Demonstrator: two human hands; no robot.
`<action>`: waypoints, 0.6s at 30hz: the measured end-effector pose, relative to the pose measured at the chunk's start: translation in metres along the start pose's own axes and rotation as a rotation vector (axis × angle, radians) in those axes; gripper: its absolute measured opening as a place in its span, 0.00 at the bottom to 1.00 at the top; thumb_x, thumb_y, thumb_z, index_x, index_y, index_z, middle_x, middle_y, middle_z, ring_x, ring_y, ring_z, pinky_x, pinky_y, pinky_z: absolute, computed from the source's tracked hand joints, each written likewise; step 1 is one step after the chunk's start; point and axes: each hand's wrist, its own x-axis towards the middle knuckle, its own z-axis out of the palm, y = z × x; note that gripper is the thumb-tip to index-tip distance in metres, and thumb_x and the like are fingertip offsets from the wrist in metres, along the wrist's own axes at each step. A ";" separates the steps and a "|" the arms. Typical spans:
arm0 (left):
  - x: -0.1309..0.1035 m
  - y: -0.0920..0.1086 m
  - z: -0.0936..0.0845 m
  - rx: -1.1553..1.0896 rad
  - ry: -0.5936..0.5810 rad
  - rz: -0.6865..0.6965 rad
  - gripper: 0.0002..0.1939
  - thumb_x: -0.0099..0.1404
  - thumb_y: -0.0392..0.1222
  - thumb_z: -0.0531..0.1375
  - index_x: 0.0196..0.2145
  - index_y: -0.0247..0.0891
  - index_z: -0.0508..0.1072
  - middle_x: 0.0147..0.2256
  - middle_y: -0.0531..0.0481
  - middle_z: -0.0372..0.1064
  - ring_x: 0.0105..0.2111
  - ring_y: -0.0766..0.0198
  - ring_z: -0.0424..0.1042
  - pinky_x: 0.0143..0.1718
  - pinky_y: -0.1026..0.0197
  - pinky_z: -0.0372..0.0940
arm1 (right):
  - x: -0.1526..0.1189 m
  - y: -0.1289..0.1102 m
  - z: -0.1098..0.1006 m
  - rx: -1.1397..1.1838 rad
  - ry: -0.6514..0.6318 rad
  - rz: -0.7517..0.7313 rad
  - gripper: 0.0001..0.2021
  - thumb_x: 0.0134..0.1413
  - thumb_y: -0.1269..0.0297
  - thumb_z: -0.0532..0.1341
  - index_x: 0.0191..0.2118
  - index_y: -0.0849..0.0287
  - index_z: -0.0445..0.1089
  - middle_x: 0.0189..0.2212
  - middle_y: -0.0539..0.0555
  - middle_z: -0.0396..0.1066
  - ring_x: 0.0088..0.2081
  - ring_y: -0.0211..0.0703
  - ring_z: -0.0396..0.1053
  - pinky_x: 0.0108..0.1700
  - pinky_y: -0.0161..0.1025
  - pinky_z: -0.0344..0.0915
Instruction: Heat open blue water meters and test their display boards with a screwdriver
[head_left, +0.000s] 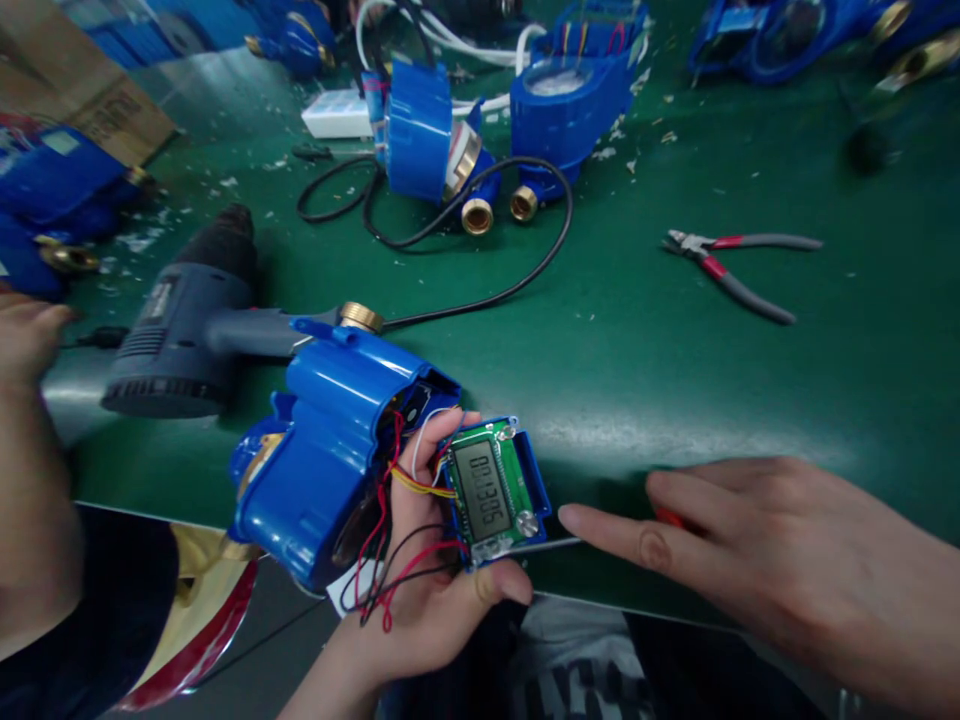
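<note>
In my left hand (427,610) lies a green circuit board with an LCD display (484,490), set in a small blue housing. Red, black, yellow and white wires (386,505) run from it to a blue water meter body (322,470) that lies on its side left of this hand. My right hand (795,550) is closed around a screwdriver (551,545); a bit of its red handle shows between the fingers, and its thin shaft reaches the board's lower edge. The index finger stretches along the shaft. Where exactly the tip sits is hard to make out.
A grey heat gun (176,330) lies behind the meter body. Red-and-grey cutting pliers (724,255) rest open at right. More blue meters (420,130) and a black cable (517,290) are farther back. A co-worker's arm (34,450) comes in at left.
</note>
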 end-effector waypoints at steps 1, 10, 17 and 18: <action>0.000 0.001 0.000 -0.009 -0.008 -0.010 0.45 0.53 0.56 0.71 0.64 0.51 0.56 0.57 0.48 0.60 0.56 0.53 0.63 0.55 0.56 0.65 | 0.001 0.004 -0.005 -0.017 -0.009 -0.019 0.32 0.51 0.80 0.47 0.63 0.62 0.57 0.24 0.48 0.60 0.19 0.37 0.58 0.24 0.38 0.47; 0.001 0.004 0.006 -0.025 0.071 0.010 0.44 0.53 0.55 0.71 0.63 0.51 0.58 0.57 0.49 0.61 0.56 0.58 0.66 0.54 0.61 0.66 | -0.001 0.004 0.004 -0.046 0.056 0.001 0.24 0.68 0.75 0.39 0.64 0.64 0.56 0.26 0.49 0.58 0.22 0.36 0.59 0.25 0.37 0.50; 0.000 0.009 0.015 -0.042 0.127 0.001 0.45 0.49 0.58 0.72 0.61 0.52 0.61 0.56 0.51 0.63 0.55 0.58 0.67 0.54 0.62 0.66 | -0.014 0.011 0.014 0.007 0.132 0.126 0.26 0.67 0.76 0.46 0.69 0.59 0.50 0.27 0.48 0.59 0.22 0.34 0.58 0.25 0.36 0.49; 0.000 0.010 0.015 -0.045 0.116 -0.002 0.46 0.48 0.58 0.72 0.62 0.53 0.60 0.56 0.51 0.63 0.54 0.58 0.69 0.52 0.62 0.68 | -0.016 0.012 0.012 0.036 0.146 0.123 0.26 0.67 0.75 0.46 0.69 0.59 0.49 0.28 0.49 0.60 0.23 0.34 0.59 0.25 0.36 0.50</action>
